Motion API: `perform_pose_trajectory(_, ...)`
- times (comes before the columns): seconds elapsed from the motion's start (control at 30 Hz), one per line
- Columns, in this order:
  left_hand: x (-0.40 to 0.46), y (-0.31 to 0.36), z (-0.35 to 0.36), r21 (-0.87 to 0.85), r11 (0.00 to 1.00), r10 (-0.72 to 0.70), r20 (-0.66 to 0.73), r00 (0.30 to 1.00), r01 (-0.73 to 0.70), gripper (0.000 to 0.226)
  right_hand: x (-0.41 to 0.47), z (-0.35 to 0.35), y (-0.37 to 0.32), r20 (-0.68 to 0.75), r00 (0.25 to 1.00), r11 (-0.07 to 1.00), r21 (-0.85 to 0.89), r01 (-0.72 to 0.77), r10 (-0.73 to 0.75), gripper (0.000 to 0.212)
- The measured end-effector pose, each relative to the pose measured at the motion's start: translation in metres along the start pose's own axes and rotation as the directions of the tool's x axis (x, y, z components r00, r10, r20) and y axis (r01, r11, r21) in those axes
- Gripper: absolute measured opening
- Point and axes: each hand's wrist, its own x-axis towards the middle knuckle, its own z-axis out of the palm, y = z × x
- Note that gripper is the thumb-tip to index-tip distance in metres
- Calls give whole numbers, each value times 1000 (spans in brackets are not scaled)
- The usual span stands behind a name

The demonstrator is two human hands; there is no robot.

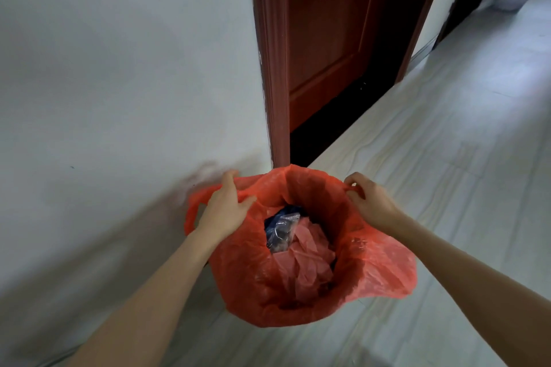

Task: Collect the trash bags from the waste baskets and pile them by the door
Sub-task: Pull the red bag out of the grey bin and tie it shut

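Pale tiled floor [447, 158] beside a white wall [119, 68] and red-brown door [328, 24]. The red trash bag [247, 283], part-filled, sits low near the doorframe. My left hand [225, 211] grips its rim, fingers curled; my right hand [369, 202] pinches the handle. Risk: thin plastic may tear if I pull unevenly.

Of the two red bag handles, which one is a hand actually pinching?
The right-side handle, pinched by the right hand. The left handle loop hangs free; the left hand grips the bag's rim instead.
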Motion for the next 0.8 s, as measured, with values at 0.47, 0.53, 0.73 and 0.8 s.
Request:
perform_pose_trajectory(0.47, -11, -7, -13, 267, 963, 77, -418, 905, 42, 13, -1, -11, -5, -172, 984, 974, 228, -16, 56, 22)
perform_pose_trajectory(0.53, -21, -17, -11, 365, 931, 143, -412, 900, 20, 10, -10, -17, -3, -117, 991, 990, 129, -51, 66, 17)
perform_pose_trajectory(0.73, -62, -43, 12, 648, 761, 219, -197, 956, -41, 24, -58, -7, 20, 270, 941, 966, -209, -150, 205, 81)
perform_pose_trajectory(0.8, -71, -46, 20, 672, 737, 221, -130, 967, -78, 32, -68, 7, 20, 333, 918, 964, -218, -150, 218, 85)
